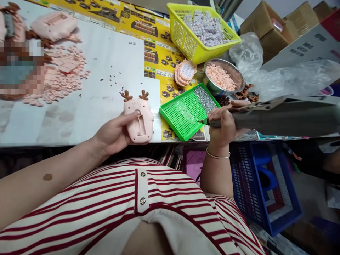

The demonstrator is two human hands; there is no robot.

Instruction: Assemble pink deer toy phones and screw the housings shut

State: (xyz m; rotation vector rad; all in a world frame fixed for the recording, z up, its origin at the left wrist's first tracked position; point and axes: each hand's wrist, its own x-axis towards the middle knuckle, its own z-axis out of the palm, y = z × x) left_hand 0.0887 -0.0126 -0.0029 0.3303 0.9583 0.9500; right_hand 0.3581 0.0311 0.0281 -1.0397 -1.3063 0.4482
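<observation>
My left hand point(115, 132) is closed around a pink plastic toy casing point(132, 106) with brown antlers at its top. Its back faces up and shows an open rectangular compartment, with my thumb lying near the compartment's upper end. In my right hand point(223, 124) is a dark electric screwdriver point(278, 117), gripped near its front, its long body reaching toward the right edge. The tip hovers over or touches a green perforated tray point(172, 122); I cannot tell which. Small silver screws point(204, 99) are heaped along the tray's far right side.
Small pink parts point(66, 78) and more pink casings point(54, 26) lie at the left. Behind the tray are stacked pink pieces point(182, 76), a metal bowl point(240, 76) of pink bits and a yellow basket point(198, 58). Plastic bags point(292, 78) and cardboard boxes point(261, 28) occupy the right; a blue crate point(288, 216) stands below.
</observation>
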